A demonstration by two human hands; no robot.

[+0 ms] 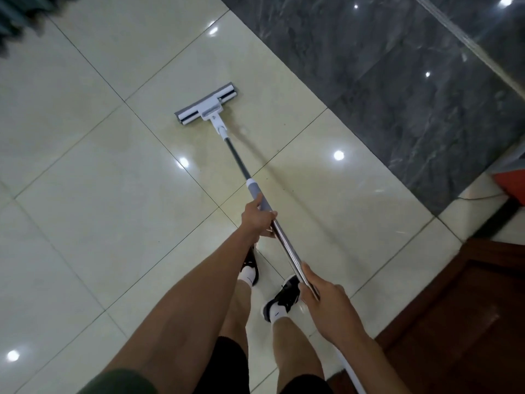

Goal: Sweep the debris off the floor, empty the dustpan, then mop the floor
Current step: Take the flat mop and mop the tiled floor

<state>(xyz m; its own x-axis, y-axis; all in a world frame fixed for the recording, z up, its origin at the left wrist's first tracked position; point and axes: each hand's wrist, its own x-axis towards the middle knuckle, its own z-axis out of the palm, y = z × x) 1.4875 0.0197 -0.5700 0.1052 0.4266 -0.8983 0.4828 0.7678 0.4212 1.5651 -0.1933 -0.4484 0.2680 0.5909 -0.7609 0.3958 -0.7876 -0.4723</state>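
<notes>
A person stands on a glossy cream tiled floor [85, 194] and holds a flat mop [206, 105] out ahead with both hands. The mop's head, white with a grey pad along its far edge, lies flat on the tiles just above the centre of the frame, set at a slant. Its pole [238, 163] runs down and to the right from the head: dark grey first, then a pale grey sleeve, then bare shiny metal.

The left hand [257, 218], at the centre of the frame, has its fingers curled round the pole where the grey sleeve meets the metal. The right hand [324, 294], lower and to the right, grips the metal part near its upper end.

A small mark on the white neck of the mop is too small to read.

Below the hands show two black shoes [285, 297] with white socks, each sock bearing a small dark logo. A band of dark grey marble flooring [397, 81] crosses the upper right of the frame. Brown wood [468, 308] fills the lower right corner, and an orange object [511, 186] sits at the right edge.
</notes>
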